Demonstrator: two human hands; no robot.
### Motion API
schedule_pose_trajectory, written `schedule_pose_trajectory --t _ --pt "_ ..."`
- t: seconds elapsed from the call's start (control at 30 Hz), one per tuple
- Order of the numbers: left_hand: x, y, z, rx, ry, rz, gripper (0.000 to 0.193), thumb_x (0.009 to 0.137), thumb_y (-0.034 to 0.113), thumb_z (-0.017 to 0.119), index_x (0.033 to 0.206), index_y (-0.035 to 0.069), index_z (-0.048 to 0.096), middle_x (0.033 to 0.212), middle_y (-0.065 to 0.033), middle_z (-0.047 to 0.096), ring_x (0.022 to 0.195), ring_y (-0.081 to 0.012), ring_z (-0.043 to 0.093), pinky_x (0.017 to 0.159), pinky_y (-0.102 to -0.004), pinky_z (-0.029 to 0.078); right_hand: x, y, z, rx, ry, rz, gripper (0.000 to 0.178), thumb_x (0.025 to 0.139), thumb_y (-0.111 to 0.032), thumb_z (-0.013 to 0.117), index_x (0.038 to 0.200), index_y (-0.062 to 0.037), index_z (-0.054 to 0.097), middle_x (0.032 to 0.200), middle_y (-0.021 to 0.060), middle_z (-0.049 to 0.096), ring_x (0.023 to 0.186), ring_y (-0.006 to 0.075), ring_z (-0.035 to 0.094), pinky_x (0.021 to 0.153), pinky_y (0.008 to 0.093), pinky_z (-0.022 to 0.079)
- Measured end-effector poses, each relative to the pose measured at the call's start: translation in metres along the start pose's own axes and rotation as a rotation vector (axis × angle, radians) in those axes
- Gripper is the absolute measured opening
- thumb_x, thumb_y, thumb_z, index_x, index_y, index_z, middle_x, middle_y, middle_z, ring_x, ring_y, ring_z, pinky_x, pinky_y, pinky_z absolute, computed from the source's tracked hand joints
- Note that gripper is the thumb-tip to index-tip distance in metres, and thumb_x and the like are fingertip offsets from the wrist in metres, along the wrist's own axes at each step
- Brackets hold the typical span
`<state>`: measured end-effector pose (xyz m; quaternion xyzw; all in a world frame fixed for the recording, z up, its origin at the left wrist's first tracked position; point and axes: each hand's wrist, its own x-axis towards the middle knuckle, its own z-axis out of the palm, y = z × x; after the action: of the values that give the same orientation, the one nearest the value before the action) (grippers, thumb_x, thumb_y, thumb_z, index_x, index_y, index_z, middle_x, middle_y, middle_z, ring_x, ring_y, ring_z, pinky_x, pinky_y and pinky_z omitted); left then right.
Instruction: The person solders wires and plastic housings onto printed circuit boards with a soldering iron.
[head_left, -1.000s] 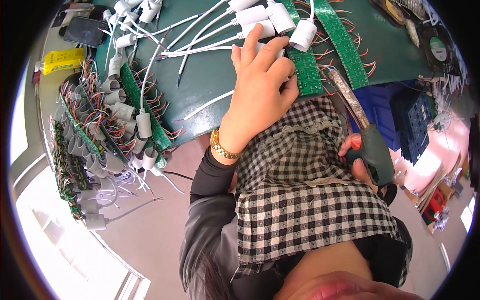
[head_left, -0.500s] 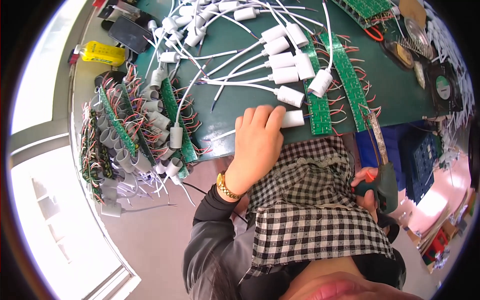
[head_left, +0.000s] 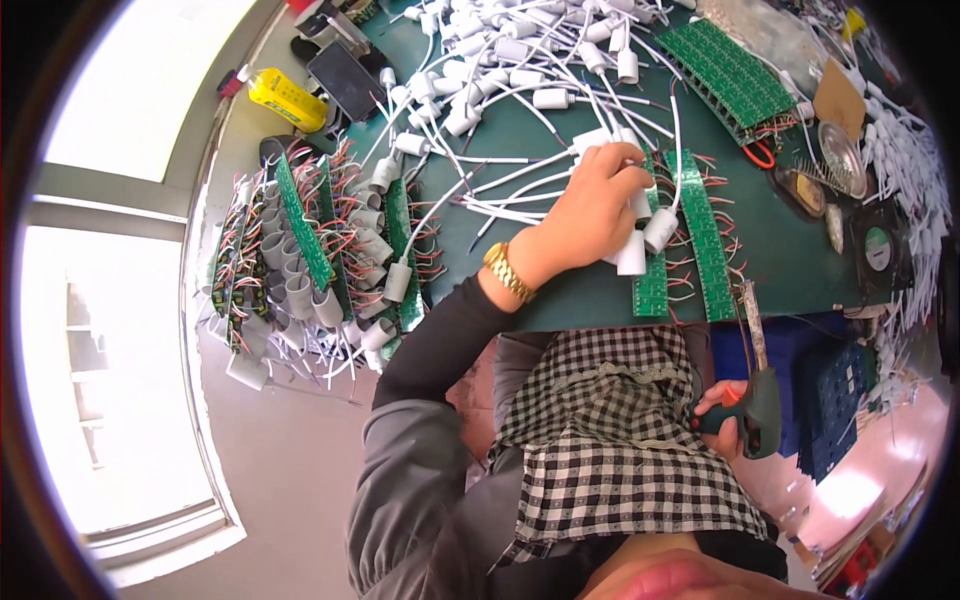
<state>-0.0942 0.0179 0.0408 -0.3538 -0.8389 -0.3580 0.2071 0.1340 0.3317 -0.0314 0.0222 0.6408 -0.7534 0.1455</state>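
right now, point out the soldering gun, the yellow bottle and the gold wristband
Soldering gun (head_left: 764, 410), head view: dark green body
Yellow bottle (head_left: 287, 100), head view: middle of its side
Gold wristband (head_left: 508, 273), head view: its links

The sockets (head_left: 660, 230) look smooth plastic, the soldering iron's barrel (head_left: 754, 328) rough metal, the watch (head_left: 509, 273) shiny metal, the apron (head_left: 630, 475) matt cloth.

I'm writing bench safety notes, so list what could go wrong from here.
The soldering gun in the right hand has its tip near the right-hand green circuit-board strip; if hot, it might scorch that strip.

The left hand, among white cylindrical housings, could snag their crossing cables.
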Motion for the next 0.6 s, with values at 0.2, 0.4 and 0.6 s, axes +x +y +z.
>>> schedule_pose_trajectory --t 0.2,0.4,0.6 --pt "-0.002 -0.062 -0.044 0.395 0.227 -0.247 0.031 0.073 -0.001 0.05 0.103 0.001 0.055 0.097 -0.0215 0.056 0.095 -0.0423 0.053 0.085 -0.0454 0.044 0.017 -0.023 0.039 -0.085 0.232 -0.331 0.034 0.085 -0.03 0.053 0.09 0.0038 0.052 0.074 0.013 0.058 0.066 0.0141 0.056 0.06 0.0249 0.047" --pt "-0.032 -0.118 -0.082 1.053 -0.121 -0.931 0.039 0.076 0.033 0.067 0.115 0.027 0.061 0.12 -0.0121 0.052 0.114 -0.035 0.045 0.087 -0.0538 0.04 0.011 -0.026 0.036 0.07 0.168 -0.42 0.03 0.092 -0.017 0.048 0.121 -0.0074 0.047 0.103 0.011 0.054 0.078 0.0143 0.057 0.068 0.0291 0.048" --pt "-0.018 -0.086 -0.116 1.01 0.305 -0.874 0.017 0.078 0.032 0.065 0.089 0.02 0.07 0.102 -0.005 0.054 0.093 -0.0304 0.05 0.074 -0.0453 0.043 0.004 -0.033 0.039 0.084 0.11 -0.415 0.036 0.093 -0.011 0.043 0.13 -0.0087 0.045 0.104 0.01 0.055 0.081 0.016 0.058 0.076 0.0331 0.047"
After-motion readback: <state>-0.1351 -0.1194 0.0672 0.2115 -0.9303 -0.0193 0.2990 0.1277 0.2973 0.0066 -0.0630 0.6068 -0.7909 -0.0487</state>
